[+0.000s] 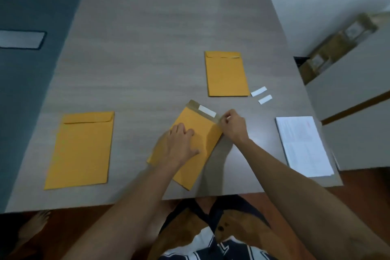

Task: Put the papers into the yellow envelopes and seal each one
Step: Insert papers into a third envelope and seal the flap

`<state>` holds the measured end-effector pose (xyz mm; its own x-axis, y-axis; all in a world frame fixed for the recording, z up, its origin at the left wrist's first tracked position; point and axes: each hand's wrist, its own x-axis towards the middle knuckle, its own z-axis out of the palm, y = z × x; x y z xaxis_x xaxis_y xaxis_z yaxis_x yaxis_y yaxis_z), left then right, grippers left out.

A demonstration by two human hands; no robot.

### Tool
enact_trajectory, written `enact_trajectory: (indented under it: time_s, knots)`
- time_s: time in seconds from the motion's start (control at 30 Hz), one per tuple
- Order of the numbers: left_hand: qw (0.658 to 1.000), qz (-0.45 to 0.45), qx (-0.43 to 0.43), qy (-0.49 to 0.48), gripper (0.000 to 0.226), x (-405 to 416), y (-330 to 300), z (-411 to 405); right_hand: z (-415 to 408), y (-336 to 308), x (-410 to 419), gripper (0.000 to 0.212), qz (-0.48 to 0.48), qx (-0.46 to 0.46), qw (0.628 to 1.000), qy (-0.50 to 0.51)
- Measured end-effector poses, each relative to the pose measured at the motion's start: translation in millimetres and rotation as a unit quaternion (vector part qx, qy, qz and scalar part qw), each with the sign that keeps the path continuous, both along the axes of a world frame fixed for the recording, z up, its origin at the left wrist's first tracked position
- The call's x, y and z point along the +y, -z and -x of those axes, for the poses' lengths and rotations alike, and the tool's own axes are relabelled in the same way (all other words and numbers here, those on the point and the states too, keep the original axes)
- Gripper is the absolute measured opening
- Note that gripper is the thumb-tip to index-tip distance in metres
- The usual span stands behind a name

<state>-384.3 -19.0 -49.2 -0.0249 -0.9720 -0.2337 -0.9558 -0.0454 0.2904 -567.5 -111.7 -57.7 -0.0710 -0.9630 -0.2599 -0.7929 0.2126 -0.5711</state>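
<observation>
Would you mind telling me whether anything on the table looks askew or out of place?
Two white strips lie loose beside the far envelope, like peeled seal backing. The envelope under the hands sits tilted, unlike the two squared ones, but it is being worked on. Nothing looks damaged.

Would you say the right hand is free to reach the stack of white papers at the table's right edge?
Probably yes, once it lets go: the right hand is pinching the strip on the middle yellow envelope, and only bare table lies between it and the stack of white papers.

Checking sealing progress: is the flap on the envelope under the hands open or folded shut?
Open. The middle envelope has its flap spread flat, white strip showing; the right hand pinches its corner.
</observation>
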Motion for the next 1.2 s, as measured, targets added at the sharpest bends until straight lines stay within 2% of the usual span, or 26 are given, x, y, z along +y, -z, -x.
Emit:
enact_trajectory:
  time_s: [0.13, 0.3, 0.4, 0.53, 0.7, 0.77, 0.87, 0.97, 1.2]
  knots:
    - [0.998, -0.004, 0.001, 0.062, 0.063, -13, -1, 34, 42, 1, 11, 0.011, -0.015, 0.005, 1.000, 0.027]
    - [0.995, -0.037, -0.028, 0.088, 0.102, -27, -12, 59, 67, 2, 13, 0.014, 0.006, 0.056, 0.998, 0.003]
    - [0.994, -0.067, -0.045, 0.079, 0.108, -38, -17, 66, 74, 3, 9, 0.016, 0.012, 0.055, 0.998, -0.018]
    - [0.995, -0.074, -0.052, 0.043, 0.092, -48, -21, 82, 82, 0, 3, 0.017, 0.010, 0.032, 0.998, -0.055]
    - [0.998, 0.036, -0.019, -0.040, 0.041, -48, -24, 126, 110, -12, -7, 0.025, 0.017, -0.024, 0.997, -0.070]
    - [0.997, 0.054, 0.004, -0.052, 0.029, -46, -27, 148, 126, -19, -10, 0.024, 0.033, -0.031, 0.997, -0.064]
    - [0.996, 0.038, 0.061, -0.046, 0.028, -41, -27, 194, 164, -29, -12, 0.019, 0.045, -0.024, 0.998, -0.028]
    - [0.992, -0.001, 0.112, -0.051, 0.041, -33, -24, 242, 210, -30, -10, 0.022, 0.044, 0.008, 0.999, 0.028]
    - [0.975, -0.043, 0.169, -0.137, 0.035, -28, -28, 328, 308, -25, 11, 0.062, -0.006, 0.114, 0.989, 0.091]
